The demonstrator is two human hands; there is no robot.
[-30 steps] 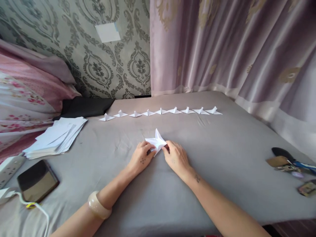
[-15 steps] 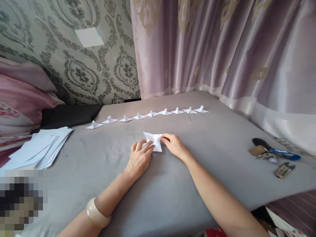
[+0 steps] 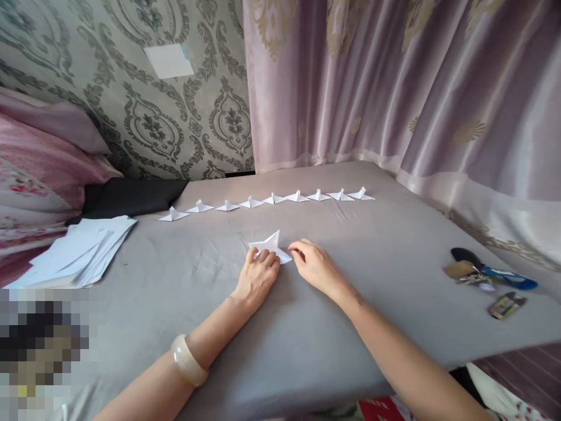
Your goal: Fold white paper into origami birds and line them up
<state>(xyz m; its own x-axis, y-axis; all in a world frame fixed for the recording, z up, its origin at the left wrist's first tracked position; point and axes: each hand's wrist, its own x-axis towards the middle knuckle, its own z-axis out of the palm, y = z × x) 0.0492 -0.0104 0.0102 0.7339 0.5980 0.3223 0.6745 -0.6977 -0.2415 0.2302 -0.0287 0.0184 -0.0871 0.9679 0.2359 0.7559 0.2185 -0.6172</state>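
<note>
A piece of white paper folded into a pointed star shape (image 3: 268, 242) lies on the grey cloth in front of me. My left hand (image 3: 258, 275) is closed over its near side, with curled fingers that cover part of it. Just beyond the paper's right-hand point is my right hand (image 3: 313, 263), its fingers bent in towards the thumb. I see nothing between them, and a small gap seems to separate them from the paper. Farther back, several small folded white paper pieces (image 3: 274, 199) stand in a row, each with an upright middle part.
A stack of white paper sheets (image 3: 83, 251) lies at the left, by a black item (image 3: 131, 197) and pink floral fabric (image 3: 39, 158). At the right are a blue-and-black object (image 3: 511, 278), keys (image 3: 470, 278) and a small box-like item (image 3: 507, 305). A purple curtain (image 3: 333, 88) hangs behind.
The folded paper has turned, so its points face other ways. My left fingers have curled in over it. My right hand has come off its upper right point and moved slightly lower.
</note>
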